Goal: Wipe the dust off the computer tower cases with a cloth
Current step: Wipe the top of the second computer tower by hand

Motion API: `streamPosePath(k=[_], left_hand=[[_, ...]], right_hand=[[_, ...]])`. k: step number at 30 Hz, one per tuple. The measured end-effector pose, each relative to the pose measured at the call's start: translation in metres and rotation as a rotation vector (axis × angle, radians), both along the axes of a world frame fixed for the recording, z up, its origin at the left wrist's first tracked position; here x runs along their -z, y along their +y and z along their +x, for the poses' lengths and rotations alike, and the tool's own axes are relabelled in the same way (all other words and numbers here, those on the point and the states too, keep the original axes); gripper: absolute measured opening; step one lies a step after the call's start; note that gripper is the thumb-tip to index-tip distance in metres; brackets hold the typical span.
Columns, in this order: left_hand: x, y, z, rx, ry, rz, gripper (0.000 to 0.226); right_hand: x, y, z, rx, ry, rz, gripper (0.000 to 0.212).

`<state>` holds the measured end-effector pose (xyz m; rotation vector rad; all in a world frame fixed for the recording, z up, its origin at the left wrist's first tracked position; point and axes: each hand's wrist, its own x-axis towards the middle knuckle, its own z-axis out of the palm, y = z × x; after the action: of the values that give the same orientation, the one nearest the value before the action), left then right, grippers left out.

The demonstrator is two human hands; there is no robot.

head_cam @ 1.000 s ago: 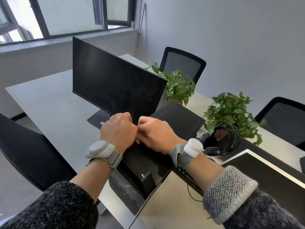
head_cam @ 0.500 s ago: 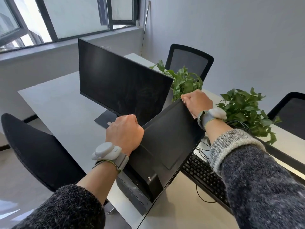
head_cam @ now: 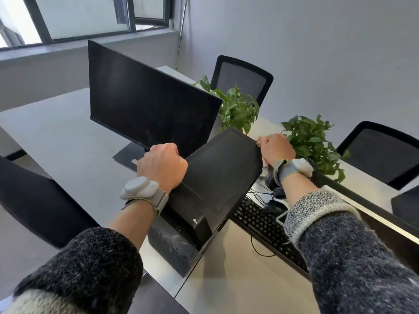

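A black computer tower case point(head_cam: 217, 177) stands on the desk between two monitors. My left hand point(head_cam: 162, 167) is curled in a fist over the case's left top edge and grips it. My right hand point(head_cam: 275, 149) sits at the far right corner of the top panel, fingers curled. A small pale bit of the cloth point(head_cam: 264, 163) shows under its palm; the rest of it is hidden by the hand.
A dark monitor point(head_cam: 145, 105) stands just left of the case. Two potted plants point(head_cam: 238, 109) point(head_cam: 310, 141) sit behind it. Headphones point(head_cam: 275, 189), a keyboard point(head_cam: 263, 225) and cables lie to the right. Black chairs point(head_cam: 242, 78) surround the desk point(head_cam: 68, 141).
My right hand left my left hand, swept across the top panel to its far corner, then slid to the right corner. My left hand stayed on the left edge.
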<state>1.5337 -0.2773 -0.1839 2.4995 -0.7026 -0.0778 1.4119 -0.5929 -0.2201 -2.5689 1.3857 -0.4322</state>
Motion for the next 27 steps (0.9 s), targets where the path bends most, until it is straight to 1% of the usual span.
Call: streamPosePath(k=[3,6,8,13,17,19,24,27], left_hand=[[-0.001,0.0,-0.003,0.022,-0.001,-0.019,0.02],[-0.003,0.002,-0.003,0.027,-0.044,-0.045,0.021],[-0.002,0.003,-0.003,0.057,-0.085,-0.072,0.021],[0.004,0.005,-0.003,0.143,-0.199,-0.158,0.022],[0.003,0.004,-0.008,0.227,-0.25,-0.172,0.02],[0.004,0.006,-0.007,0.243,-0.262,-0.175,0.02],[0.001,0.015,-0.01,0.278,-0.234,-0.216,0.021],[0.0,0.017,-0.012,0.289,-0.21,-0.229,0.023]], right_hand=[[0.002,0.014,-0.015,0.011,-0.091,0.052,0.04],[0.006,0.022,-0.019,0.001,-0.125,0.067,0.047],[0.005,0.03,-0.021,0.004,-0.116,0.045,0.049],[-0.005,0.084,-0.036,-0.037,-0.14,0.023,0.036],[0.002,0.115,-0.046,-0.02,-0.172,0.027,0.034],[0.007,0.131,-0.047,-0.04,-0.197,0.037,0.033],[0.011,0.176,-0.066,-0.12,-0.279,-0.019,0.025],[0.018,0.203,-0.079,-0.176,-0.274,-0.024,0.028]])
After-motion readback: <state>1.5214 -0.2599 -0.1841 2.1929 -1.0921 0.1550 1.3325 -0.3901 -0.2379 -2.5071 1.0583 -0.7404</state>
